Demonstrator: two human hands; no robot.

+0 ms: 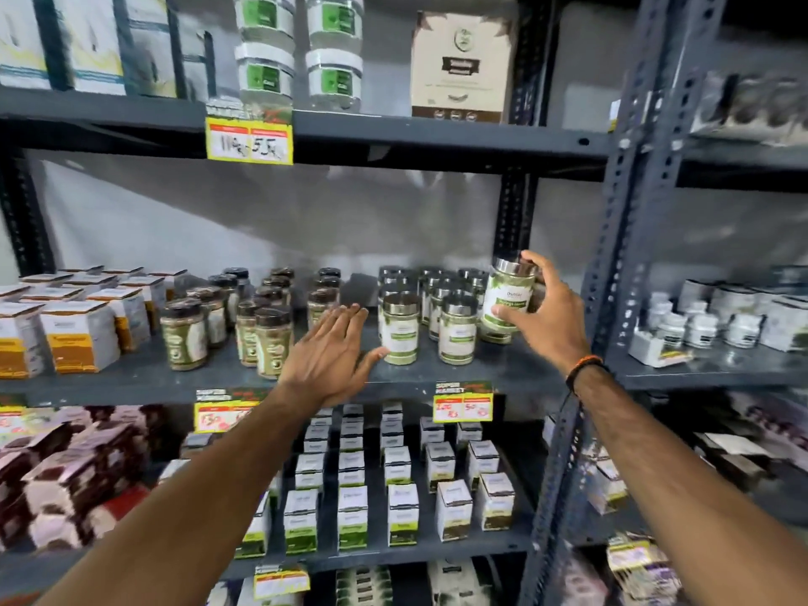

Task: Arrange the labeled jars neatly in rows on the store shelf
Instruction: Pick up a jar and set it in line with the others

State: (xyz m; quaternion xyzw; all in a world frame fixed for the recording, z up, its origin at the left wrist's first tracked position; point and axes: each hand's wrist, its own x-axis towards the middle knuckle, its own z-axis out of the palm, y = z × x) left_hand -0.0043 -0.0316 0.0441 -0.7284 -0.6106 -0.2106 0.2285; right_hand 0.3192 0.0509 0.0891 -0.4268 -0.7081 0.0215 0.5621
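My right hand (544,312) grips a silver-lidded jar (509,295) with a white and green label, held tilted just above another jar at the right end of the middle shelf (481,373). Several matching silver-lidded jars stand in rows there; the front two are one jar (398,328) and its neighbour (457,330). My left hand (332,356) is flat with fingers spread, thumb touching the base of the front left jar. Left of it stand several dark-lidded jars (271,338) in loose rows.
White and orange boxes (78,334) fill the shelf's left end. The shelf below holds small white and green boxes (402,513). Yellow price tags (463,406) hang on the shelf edges. A perforated steel upright (612,264) stands right of the held jar, with white tubs (699,330) beyond.
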